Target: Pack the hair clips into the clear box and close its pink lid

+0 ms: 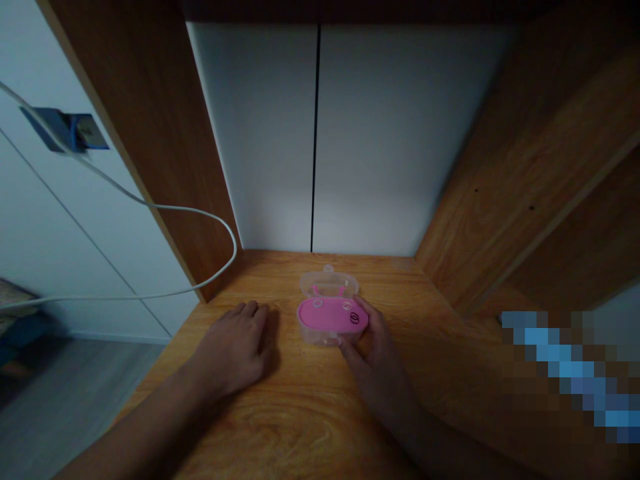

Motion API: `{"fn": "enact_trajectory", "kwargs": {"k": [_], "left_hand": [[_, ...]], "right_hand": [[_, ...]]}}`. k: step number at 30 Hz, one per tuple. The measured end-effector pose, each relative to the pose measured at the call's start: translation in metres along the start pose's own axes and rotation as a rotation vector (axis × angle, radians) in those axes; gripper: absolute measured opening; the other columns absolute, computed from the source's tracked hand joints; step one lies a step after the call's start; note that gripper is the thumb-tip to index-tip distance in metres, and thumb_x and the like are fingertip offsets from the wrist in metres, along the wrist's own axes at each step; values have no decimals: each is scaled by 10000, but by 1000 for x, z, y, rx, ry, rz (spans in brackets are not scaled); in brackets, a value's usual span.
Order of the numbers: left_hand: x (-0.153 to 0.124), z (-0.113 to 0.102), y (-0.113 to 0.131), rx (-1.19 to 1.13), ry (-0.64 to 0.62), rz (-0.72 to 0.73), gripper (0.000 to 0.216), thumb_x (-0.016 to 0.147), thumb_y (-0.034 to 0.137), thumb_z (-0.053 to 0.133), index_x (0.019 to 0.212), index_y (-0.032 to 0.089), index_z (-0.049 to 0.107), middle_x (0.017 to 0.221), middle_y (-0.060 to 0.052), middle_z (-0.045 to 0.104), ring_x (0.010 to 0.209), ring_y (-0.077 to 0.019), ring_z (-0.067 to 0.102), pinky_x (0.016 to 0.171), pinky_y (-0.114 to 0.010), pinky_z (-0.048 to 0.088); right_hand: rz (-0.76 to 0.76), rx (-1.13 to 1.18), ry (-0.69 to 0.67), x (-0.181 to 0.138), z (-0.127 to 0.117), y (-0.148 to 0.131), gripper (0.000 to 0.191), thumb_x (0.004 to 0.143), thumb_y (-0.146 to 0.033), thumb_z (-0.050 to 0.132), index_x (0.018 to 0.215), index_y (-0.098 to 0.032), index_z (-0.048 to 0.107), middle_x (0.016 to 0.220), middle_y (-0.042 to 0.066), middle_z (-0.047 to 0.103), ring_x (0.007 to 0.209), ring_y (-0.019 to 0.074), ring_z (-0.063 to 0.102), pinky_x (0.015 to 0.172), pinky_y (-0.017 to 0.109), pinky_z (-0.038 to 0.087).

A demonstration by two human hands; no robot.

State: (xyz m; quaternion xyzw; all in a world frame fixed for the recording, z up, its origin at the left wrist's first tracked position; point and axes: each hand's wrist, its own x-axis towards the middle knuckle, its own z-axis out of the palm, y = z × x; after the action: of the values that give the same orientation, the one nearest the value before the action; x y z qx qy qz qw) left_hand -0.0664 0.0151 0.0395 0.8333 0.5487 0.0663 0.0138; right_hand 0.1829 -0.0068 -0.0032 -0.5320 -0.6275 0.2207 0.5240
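A small oval clear plastic box (pixel 318 335) sits on the wooden surface in front of me, with a flat pink panel (pixel 330 316) filling its top. Two pale ring marks and a black looped mark show on the pink. Its clear lid (pixel 329 283) is swung up at the far side, with a small tab at its edge. My right hand (pixel 373 353) grips the box's right end, thumb at the near side and fingers behind. My left hand (pixel 233 350) rests palm down on the wood, left of the box and apart from it, fingers curled under. Its palm is hidden.
The wooden surface (pixel 300 413) runs back to white panels (pixel 370 147) with a dark seam. Wooden side boards (pixel 170 167) stand left and right. A white cable (pixel 200 212) loops in from the left, near a wall socket (pixel 89 131). A pixelated blue patch covers the right.
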Motion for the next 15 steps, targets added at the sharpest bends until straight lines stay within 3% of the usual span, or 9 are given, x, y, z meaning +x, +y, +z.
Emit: {"fn": "enact_trajectory", "kwargs": {"k": [9,15], "left_hand": [[4,1,3,-127,-23,82,115,837,205,507,786,188,609,902,-94,626,880,-254,600,816,-366,458],[7,-10,-4,-183,13,115,96,816,171,505,805,187,599,879,-80,633,864,-244,604,782,-342,451]], "right_hand": [[-142,-79,49,-1,-1,-6,691,749,-136,649,1382,-231,388,1410,116,440,1332,296,420,1154,551,338],[-179,-76,73,-1,-3,-10,638,760,-109,604,1352,-238,404,1375,114,455,1322,291,419,1145,551,344]]}}
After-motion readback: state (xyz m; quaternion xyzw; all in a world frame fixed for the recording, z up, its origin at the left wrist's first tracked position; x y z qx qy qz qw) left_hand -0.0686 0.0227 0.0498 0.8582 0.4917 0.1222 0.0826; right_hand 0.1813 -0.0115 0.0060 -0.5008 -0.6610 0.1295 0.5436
